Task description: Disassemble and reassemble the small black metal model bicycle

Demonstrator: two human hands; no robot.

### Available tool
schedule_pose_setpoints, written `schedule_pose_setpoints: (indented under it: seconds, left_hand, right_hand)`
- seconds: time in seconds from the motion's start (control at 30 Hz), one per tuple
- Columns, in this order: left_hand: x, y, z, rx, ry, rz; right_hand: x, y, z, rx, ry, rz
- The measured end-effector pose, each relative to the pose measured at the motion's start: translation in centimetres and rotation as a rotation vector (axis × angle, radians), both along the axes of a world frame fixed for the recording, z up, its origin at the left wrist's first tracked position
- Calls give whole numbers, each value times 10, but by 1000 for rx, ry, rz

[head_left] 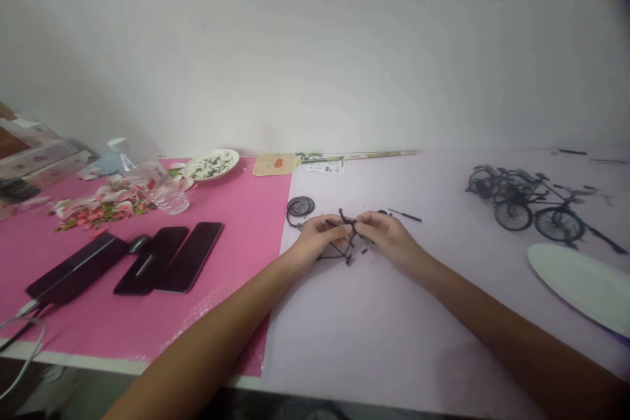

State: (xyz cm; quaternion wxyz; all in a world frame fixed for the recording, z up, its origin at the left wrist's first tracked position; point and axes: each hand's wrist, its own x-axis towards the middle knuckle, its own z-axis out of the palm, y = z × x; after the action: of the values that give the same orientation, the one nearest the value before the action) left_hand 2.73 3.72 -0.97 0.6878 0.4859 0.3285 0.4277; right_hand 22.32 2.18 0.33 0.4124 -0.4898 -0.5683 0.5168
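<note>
Between both hands is a small black model bicycle frame [339, 252], held just above the lilac table cover. My left hand [317, 236] is closed on its left side, thumb and fingers pinching near the top. My right hand [386, 233] pinches the same frame from the right, its fingertips almost touching the left ones. Small parts dangle under the right fingers, too small to name. Just beyond the left hand lie small model wheels [300, 206] with a curved black piece. A thin black screwdriver [406, 214] rests beyond the right hand.
Several model bicycles [526, 203] stand at the right, behind a white plate [581, 282]. On the pink cover lie two phones [191, 256], a black power bank [79, 269] with a cable, a plastic bottle [152, 177] and a dish [211, 164]. A fly swatter [275, 165] lies along the wall.
</note>
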Motion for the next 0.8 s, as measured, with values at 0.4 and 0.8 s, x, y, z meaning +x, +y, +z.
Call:
schedule_pose_setpoints:
  seconds: [0.4,0.8]
  left_hand:
    - [0,0,0,4,-5,-14]
    - [1,0,1,5,-7,-4]
  right_hand:
    - [-2,-2,2,-4,7,3]
    - [-1,-1,1,7,20,16]
